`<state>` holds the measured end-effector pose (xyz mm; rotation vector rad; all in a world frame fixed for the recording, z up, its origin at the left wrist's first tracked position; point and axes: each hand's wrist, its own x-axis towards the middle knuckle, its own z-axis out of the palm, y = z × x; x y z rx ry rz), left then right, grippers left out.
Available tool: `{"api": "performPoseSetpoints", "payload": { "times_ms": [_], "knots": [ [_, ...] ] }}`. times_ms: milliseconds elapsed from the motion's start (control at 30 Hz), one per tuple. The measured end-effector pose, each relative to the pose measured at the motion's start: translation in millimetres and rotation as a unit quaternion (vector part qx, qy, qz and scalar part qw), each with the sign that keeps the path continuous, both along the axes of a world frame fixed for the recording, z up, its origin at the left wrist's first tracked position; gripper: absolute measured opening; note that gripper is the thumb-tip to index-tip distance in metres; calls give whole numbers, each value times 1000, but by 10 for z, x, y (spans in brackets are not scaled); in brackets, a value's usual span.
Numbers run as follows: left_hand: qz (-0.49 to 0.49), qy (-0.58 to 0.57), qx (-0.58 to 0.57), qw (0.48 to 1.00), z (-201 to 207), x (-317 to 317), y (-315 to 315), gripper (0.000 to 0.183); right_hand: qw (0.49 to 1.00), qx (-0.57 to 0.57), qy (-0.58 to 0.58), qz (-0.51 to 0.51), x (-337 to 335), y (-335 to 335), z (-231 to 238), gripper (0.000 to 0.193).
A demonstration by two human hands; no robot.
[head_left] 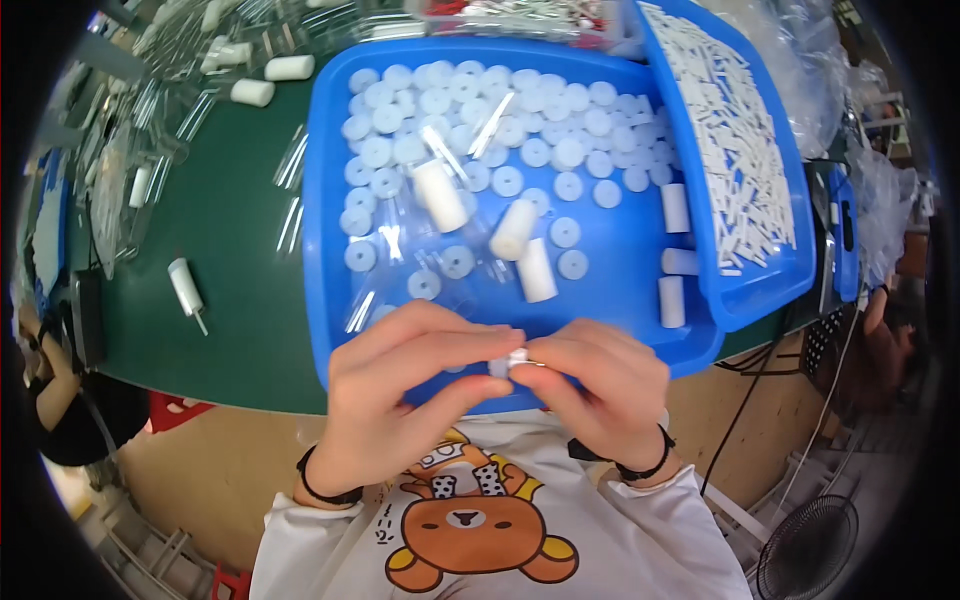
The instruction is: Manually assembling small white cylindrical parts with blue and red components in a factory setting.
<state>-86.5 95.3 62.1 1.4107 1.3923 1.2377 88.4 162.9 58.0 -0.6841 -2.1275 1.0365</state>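
Our left hand [405, 362] and right hand [605, 385] meet over the near edge of the large blue tray [317, 210], thumb and forefinger of each pinching a small white piece [517, 356]. Our fingertips cover much of it, so we cannot tell whether it is one part or two. Our hands partly hide scattered translucent discs [375, 152]; glare blurs the clear tubes [392, 235]. The smaller blue tray [755, 292] overlaps the right rim, its top cut off.
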Motion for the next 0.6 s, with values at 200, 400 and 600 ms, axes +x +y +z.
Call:
{"api": "performPoseSetpoints", "payload": {
  "times_ms": [200,400,600],
  "knots": [
    [33,-82,-15,996,-28,21,-20,30,989,116,-14,-89,119,94,179,31],
    [27,-154,-24,987,-60,17,-16,32,889,254,-195,-328,726,497,418,18],
    [14,-161,-14,987,-73,2,-8,33,914,48,-304,-263,1137,758,439,16]
  ]
}}
